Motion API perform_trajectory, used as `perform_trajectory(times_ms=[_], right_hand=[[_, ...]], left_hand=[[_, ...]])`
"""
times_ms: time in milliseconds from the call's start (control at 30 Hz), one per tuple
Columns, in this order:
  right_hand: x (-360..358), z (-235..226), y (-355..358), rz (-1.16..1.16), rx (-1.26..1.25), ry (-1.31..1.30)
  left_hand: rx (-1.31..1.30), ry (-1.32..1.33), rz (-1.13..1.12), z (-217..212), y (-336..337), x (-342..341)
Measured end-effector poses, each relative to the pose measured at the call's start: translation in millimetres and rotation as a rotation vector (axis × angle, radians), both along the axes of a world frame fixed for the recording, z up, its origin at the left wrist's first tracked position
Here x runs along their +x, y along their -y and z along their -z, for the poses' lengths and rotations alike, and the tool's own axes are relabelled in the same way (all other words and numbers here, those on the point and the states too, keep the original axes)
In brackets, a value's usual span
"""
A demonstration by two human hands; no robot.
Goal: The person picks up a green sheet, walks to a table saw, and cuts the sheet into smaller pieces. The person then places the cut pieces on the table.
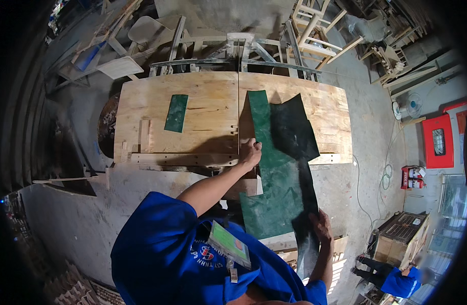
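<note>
A large green sheet (274,195), dark on its turned-over part, drapes off the near edge of a wooden panel (203,117) toward my body. Its far end narrows to a strip on the panel, and a dark flap (294,127) is folded up beside it. My left hand (250,152) is closed at the left edge of the strip; a small dark spot shows at its fingertips, too small to name. Lower down, my right hand (322,226) grips the sheet's right edge, with some fingers hidden. A smaller green piece (176,113) lies flat on the panel's left half.
Narrow wood strips (144,136) lie on the panel's left side. A wooden block (254,186) sits under my left wrist. Wooden frames (315,38) stand beyond. At the right are a fan (411,108), fire extinguishers (413,177) and another person in blue (396,282) by a cabinet.
</note>
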State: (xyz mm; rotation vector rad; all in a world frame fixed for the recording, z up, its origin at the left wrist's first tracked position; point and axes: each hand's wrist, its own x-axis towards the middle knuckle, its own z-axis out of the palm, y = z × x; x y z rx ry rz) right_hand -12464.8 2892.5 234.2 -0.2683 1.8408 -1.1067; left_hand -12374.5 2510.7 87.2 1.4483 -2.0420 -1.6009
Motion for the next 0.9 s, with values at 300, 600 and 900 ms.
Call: perform_trajectory(times_ms=[300,600,900], right_hand=[[57.4,10.3,73.7,-0.161,-0.057,0.016],[114.2,37.6,96.2,-0.050,-0.160,0.091],[124.9,44.1,108.2,-0.081,-0.122,0.022]], left_hand=[[0.004,-0.220,-0.242,29.5,37.3,82.5],[-0.113,-0.213,-0.158,33.8,38.4,137.0],[-0.665,-0.022,0.013,11.3,51.9,238.0]])
